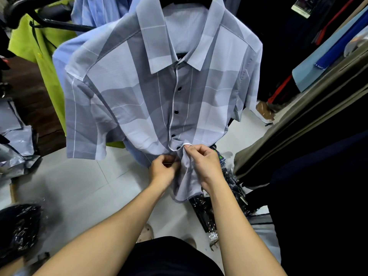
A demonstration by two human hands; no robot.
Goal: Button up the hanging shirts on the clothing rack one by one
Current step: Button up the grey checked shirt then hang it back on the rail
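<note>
Grey-and-pale-blue checked short-sleeved shirt (pixel 139 100) hanging from a black hanger, front toward the wearer. Three black buttons (pixel 176 112) down the white-edged placket appear fastened; a fourth (pixel 178 147) sits at the point being worked. The left hand (pixel 164 170) pinches the fabric edge below it, while the right hand (pixel 203 162) pinches the folded placket corner, the two hands close together. The hem below hangs open, so this shirt seems mostly done. A light-blue shirt (pixel 95 10) and a lime-green garment (pixel 39 46) crowd behind; dark hanging clothes (pixel 308 136) press in on the right, and open white tiled floor (pixel 79 180) lies to the left.
</note>
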